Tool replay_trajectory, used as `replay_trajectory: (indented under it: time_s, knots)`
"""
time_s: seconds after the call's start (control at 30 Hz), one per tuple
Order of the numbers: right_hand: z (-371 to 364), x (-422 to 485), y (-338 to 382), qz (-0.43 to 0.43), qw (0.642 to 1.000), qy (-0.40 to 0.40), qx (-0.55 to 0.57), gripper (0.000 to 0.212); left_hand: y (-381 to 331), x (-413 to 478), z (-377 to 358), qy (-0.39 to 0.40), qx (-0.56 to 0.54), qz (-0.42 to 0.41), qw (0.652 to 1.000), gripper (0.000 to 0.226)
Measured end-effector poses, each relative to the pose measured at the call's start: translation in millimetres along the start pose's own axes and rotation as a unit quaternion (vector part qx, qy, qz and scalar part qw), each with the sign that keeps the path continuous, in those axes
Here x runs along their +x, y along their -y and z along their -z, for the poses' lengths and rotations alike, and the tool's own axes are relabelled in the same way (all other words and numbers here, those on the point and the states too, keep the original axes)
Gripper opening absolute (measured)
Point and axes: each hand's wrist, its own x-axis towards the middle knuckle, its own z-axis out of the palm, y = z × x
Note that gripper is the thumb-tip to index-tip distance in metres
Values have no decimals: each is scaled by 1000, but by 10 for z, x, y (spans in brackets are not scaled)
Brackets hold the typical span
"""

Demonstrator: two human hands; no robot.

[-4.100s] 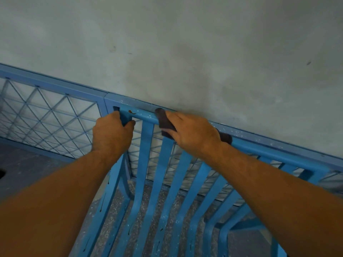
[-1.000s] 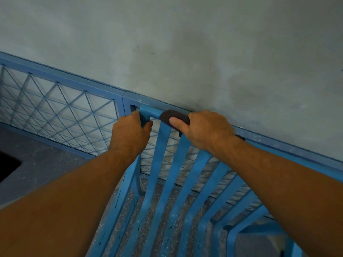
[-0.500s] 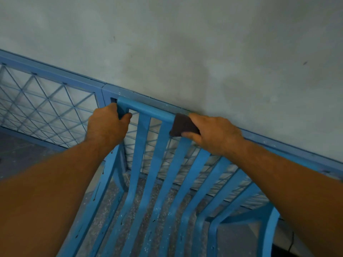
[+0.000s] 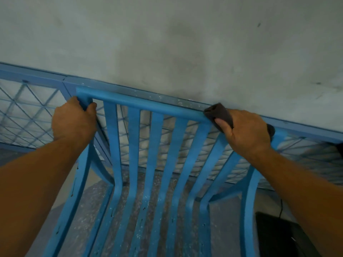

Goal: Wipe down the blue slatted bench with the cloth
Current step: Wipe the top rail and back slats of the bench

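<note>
The blue slatted bench (image 4: 154, 138) fills the lower middle of the head view, its backrest slats curving down into the seat. My left hand (image 4: 74, 123) grips the left end post of the backrest, just under the top rail. My right hand (image 4: 246, 132) presses a dark brown cloth (image 4: 217, 113) over the top rail near its right end. Part of the cloth sticks out behind my wrist at the right.
A grey plastered wall (image 4: 185, 43) rises right behind the bench. A blue frame with wire mesh (image 4: 31, 115) runs along the wall's base, left and right. A dark object (image 4: 278, 236) sits on the speckled floor at the lower right.
My right hand has slid the cloth along the top rail to the right, from near the left end to near the right end. My left hand stays on the left post.
</note>
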Motion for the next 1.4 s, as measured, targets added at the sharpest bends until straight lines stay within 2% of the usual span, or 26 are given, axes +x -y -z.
replay_trajectory:
  time_s: [0.07, 0.1, 0.13, 0.2, 0.33, 0.43, 0.57, 0.67, 0.73, 0.87, 0.9, 1.0, 1.03, 1.1, 1.2, 1.33, 1.4]
  knots:
    - [-6, -97, -70, 12, 1000, -6, 13, 41, -133, -188, -47, -26, -97, 38, 994, 33]
    - [-11, -144, -84, 20, 1000, -2, 21, 41, -230, -316, -72, -40, -150, 34, 987, 43]
    - [-16, -192, -89, 29, 999, 2, 31, 45, -348, -450, -96, -57, -180, 5, 982, 52]
    - [-3, -276, -89, 35, 998, -4, 59, 52, -656, -707, -142, -68, -189, -84, 976, 57]
    - [-50, -515, -21, -16, 994, -64, 87, 51, -1396, -960, -220, 14, -194, -283, 939, 50]
    - [-217, -776, 84, -58, 985, -141, 83, 45, -1791, -980, -302, 74, -184, -352, 915, 46]
    - [-525, -1008, 164, -167, 958, -198, 124, 46, -1981, -910, -505, 106, -126, -352, 921, 39]
    - [-692, -1011, 300, -250, 932, -207, 164, 44, -1979, -951, -623, 47, -50, -380, 922, 38]
    - [-776, -954, 402, -280, 917, -213, 189, 49, -1973, -985, -661, 17, -28, -389, 921, 41]
    - [-919, -927, 447, -306, 894, -246, 217, 55, -1997, -976, -684, 12, -35, -389, 921, 43]
    - [-946, -941, 443, -334, 870, -260, 251, 58, -1997, -977, -684, 7, -34, -391, 920, 43]
    - [-1010, -889, 421, -449, 758, -310, 357, 54, -2016, -1013, -681, -2, -24, -388, 921, 43]
    - [-1033, -854, 405, -458, 741, -325, 369, 54, -2032, -1017, -683, -3, -18, -385, 923, 43]
    - [-1095, -810, 336, -448, 737, -344, 370, 51, -2062, -1000, -685, 1, -2, -380, 925, 41]
    - [-1223, -909, 244, -440, 748, -306, 391, 54, -2124, -946, -721, 48, -10, -387, 921, 43]
    - [-1407, -1212, 250, -477, 744, -260, 388, 52, -2373, -927, -771, 131, -32, -453, 881, 51]
    - [-1468, -1325, 278, -494, 727, -251, 405, 55, -2445, -906, -825, 167, -34, -453, 875, 53]
